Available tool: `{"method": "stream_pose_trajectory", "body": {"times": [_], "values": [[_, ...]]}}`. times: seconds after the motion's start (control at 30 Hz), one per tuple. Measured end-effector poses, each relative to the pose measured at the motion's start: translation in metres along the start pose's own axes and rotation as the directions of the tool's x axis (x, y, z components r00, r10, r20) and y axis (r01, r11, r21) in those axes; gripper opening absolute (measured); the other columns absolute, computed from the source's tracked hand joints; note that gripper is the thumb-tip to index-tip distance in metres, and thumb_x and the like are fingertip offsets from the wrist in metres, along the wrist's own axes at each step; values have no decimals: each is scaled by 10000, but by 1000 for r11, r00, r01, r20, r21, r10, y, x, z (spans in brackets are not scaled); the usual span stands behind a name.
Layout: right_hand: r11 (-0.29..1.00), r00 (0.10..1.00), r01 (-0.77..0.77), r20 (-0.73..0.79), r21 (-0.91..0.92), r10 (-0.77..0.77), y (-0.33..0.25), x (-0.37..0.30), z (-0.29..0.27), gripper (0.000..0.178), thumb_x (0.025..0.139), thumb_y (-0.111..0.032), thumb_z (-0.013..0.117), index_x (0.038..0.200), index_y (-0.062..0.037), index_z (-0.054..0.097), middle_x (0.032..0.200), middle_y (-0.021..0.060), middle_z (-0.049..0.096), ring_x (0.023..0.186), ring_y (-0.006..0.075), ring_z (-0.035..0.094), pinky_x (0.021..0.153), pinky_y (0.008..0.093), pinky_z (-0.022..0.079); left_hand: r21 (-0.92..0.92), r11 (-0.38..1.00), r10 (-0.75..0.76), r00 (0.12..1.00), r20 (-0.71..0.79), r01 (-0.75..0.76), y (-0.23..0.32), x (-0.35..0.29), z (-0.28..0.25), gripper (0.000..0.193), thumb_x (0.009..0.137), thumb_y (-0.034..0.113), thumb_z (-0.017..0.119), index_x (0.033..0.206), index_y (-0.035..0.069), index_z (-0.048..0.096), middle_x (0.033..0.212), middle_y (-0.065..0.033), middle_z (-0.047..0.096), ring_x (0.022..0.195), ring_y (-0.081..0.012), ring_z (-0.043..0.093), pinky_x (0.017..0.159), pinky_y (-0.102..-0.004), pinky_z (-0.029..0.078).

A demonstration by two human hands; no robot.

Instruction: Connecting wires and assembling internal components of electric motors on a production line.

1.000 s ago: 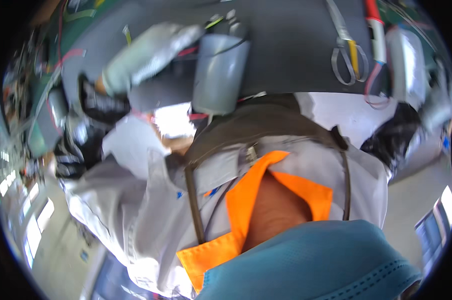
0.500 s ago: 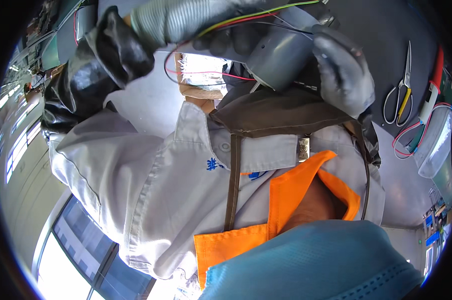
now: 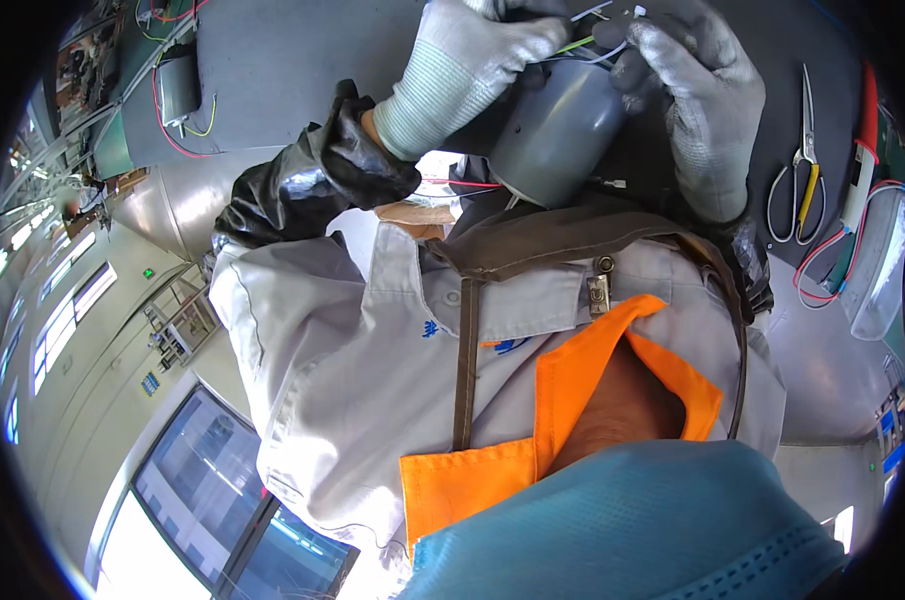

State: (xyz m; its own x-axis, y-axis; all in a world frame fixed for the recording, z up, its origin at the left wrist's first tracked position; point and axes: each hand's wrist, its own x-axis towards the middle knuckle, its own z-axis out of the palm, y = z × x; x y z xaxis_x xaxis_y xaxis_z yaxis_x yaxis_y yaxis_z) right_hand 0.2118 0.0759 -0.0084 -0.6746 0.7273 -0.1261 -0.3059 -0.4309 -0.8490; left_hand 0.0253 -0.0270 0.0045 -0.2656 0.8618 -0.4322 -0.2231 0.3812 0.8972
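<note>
A dark grey cylinder (image 3: 562, 125), probably a motor housing, lies near the front edge of the dark work surface, with wires at its far end. Beyond that end, my left hand (image 3: 482, 60), in a grey-white glove, has its fingers closed round thin wires (image 3: 576, 45), one of them yellow-green. My right hand (image 3: 707, 105), gloved alike, is bent beside the cylinder's right side. Its fingers curl near a pale wire end, and whether they grip it I cannot make out. A red wire (image 3: 462, 184) runs by the cylinder's near end.
Scissors (image 3: 804, 165) with one yellow handle lie at the right. Beyond them are a red-handled tool (image 3: 867, 115) and a clear plastic piece (image 3: 880, 265) with red and blue wires. A second grey cylinder (image 3: 179, 88) with wires stands at the left on the dark work surface (image 3: 282, 65).
My left hand has drawn back from reaching across, and its fingers now close on wires at the cylinder's far end. My right hand has moved slightly up, fingers bent towards the wires.
</note>
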Motion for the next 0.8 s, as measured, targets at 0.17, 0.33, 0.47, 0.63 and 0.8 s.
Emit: {"method": "stream_pose_trajectory", "body": {"times": [0.17,0.33,0.47,0.63,0.8], "values": [[995,995,-68,-74,-70,62,4,14,2,505,910,3,684,1395,52,551,890,82,726,618,104,644,516,227,508,-213,977,22,998,52,-10,-13,1,-7,214,964,-73,632,1176,-98,623,910,-18,646,685,-19,542,591,-148,431],[924,943,-300,71,-238,324,-44,23,-10,542,879,1,683,1397,72,540,862,82,718,567,108,629,486,240,492,-267,964,49,991,127,-14,-11,12,7,248,951,-94,636,1196,-111,600,904,-25,639,671,-15,527,568,-142,412],[874,896,-366,134,-321,424,-59,31,-14,518,876,-8,678,1365,104,550,806,90,713,517,128,625,456,255,493,-339,940,101,977,190,-31,-9,20,23,243,937,-113,626,1180,-103,617,888,-17,638,664,-14,520,555,-146,395],[876,895,-372,131,-308,426,-57,25,-28,446,896,-40,691,1289,142,587,853,114,723,545,121,645,469,246,498,-256,963,128,981,147,-87,-9,24,43,215,937,-102,633,1151,-84,643,872,-11,639,654,-13,512,545,-157,385],[626,990,117,142,-771,-10,-41,17,-31,307,900,-73,707,1167,76,686,875,120,742,666,213,697,606,306,551,64,994,86,990,113,-93,7,14,52,264,923,-61,664,1187,-63,649,827,23,625,651,-1,507,559,-167,385]]}}
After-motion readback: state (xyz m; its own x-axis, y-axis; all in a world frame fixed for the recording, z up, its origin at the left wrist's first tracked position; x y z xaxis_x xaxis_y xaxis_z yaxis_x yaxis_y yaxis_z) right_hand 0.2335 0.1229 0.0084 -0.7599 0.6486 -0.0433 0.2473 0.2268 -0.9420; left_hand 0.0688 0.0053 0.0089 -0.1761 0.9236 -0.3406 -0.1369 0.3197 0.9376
